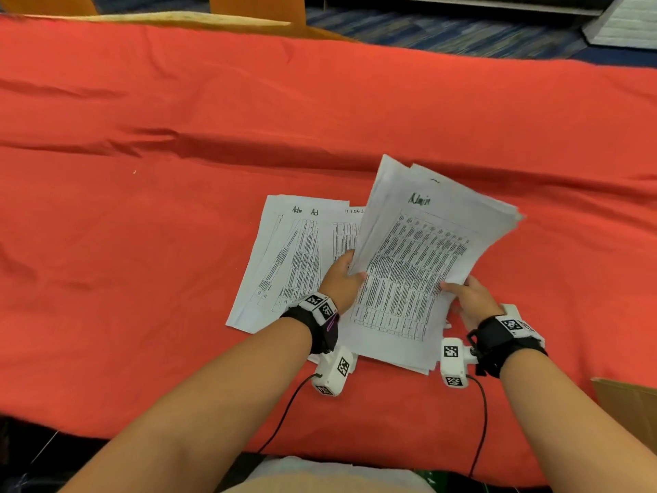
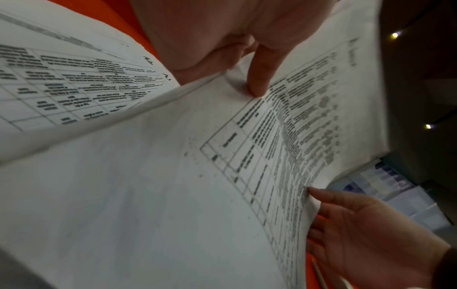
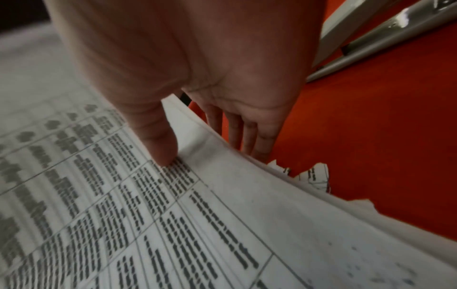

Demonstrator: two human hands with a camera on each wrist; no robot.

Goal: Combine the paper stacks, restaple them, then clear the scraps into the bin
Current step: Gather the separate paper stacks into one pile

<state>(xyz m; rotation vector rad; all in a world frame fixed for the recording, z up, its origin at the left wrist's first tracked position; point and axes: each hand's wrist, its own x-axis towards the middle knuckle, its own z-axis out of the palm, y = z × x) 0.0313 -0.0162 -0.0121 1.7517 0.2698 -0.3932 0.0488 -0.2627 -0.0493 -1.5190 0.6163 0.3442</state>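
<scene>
I hold the upper paper stack (image 1: 419,257) with both hands. My left hand (image 1: 343,279) pinches its left edge, the thumb on top and the fingers under the sheets. My right hand (image 1: 469,297) pinches the right edge in the same way; in the right wrist view the thumb presses on the printed table and the other fingers go below. The far end of the stack is lifted from the red cloth (image 1: 177,119), and the near end lies low, close to my wrists.

The other sheets (image 1: 284,257) lie flat on the cloth at the left, fanned out, partly under the lifted stack.

The first danger, I think, is that the lifted sheets are not even. Their far corners spread apart, so if I loosen one thumb, some pages can slide out and fall. The second danger is that I join the two piles while they are crooked; then the staple will catch only some of the pages. I should tap the edges straight first.

Small torn scraps (image 3: 314,176) lie on the cloth just beside the right edge of the stack. If I drag the paper over them, they can go between the pages or be pushed off the table. A metal tool (image 3: 371,45), maybe the stapler, lies near my right hand; I cannot tell surely. The bin I cannot identify in these views.
</scene>
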